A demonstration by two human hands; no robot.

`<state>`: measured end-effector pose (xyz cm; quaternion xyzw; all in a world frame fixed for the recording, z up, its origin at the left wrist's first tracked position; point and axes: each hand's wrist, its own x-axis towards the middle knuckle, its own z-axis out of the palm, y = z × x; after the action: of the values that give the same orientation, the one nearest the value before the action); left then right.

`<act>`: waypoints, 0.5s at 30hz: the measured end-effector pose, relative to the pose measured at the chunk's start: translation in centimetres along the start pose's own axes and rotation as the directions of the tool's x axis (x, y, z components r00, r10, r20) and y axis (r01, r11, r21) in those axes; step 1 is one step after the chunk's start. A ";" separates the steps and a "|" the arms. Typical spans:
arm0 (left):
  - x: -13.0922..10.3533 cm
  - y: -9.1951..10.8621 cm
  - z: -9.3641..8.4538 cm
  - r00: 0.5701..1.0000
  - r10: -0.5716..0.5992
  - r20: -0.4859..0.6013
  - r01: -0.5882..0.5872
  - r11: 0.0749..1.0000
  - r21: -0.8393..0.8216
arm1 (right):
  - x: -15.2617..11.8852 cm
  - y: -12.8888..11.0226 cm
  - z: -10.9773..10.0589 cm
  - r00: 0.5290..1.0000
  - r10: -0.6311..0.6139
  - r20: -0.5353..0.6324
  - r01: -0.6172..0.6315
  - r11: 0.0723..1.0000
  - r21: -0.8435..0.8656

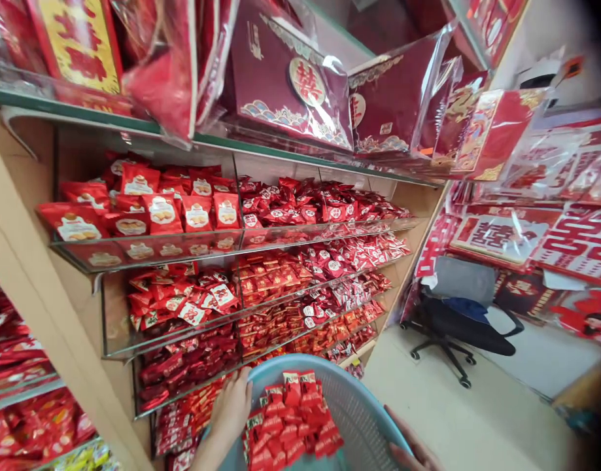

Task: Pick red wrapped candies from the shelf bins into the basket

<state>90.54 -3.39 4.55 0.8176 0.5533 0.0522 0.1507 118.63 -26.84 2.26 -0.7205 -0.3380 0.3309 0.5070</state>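
Observation:
A light blue plastic basket (363,405) with slotted walls is held low in front of me. Inside it lies a heap of small red candy packets (295,422), piled toward the left side. My left hand (235,400) is closed over the basket's left rim. On the opposite side my right hand (409,445) grips the right rim, partly cut off by the bottom edge. Just beyond the basket, glass shelf bins hold red snack packets (273,278) in several tiers.
Larger red cookie packets (163,209) fill the upper left bin. Maroon gift boxes (290,85) in clear wrap stand on the glass shelf above. A wooden upright (50,307) rises at left. An office chair (462,314) stands on the floor at right, near hanging red decorations (506,235).

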 end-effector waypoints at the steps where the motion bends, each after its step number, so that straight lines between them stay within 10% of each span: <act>1: 0.3 0.8 0.2 1.000 -0.022 -0.006 0.022 1.000 0.000 | 1.1 0.0 -0.9 1.000 -0.003 0.013 0.002 1.000 0.014; 9: 1.0 4.9 2.1 0.999 -0.033 0.011 0.034 0.995 -0.091 | 9.3 1.8 -7.5 0.981 0.016 0.192 -0.046 0.987 0.155; 15: 0.3 5.8 3.5 0.984 -0.169 -0.053 0.159 0.976 -0.151 | 12.9 0.9 -8.5 0.929 0.070 0.364 -0.185 0.938 0.292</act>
<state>96.70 -5.73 2.91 0.7536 0.6183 0.1068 0.1960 132.86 -20.78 1.97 -0.5792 -0.3155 0.5363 0.5267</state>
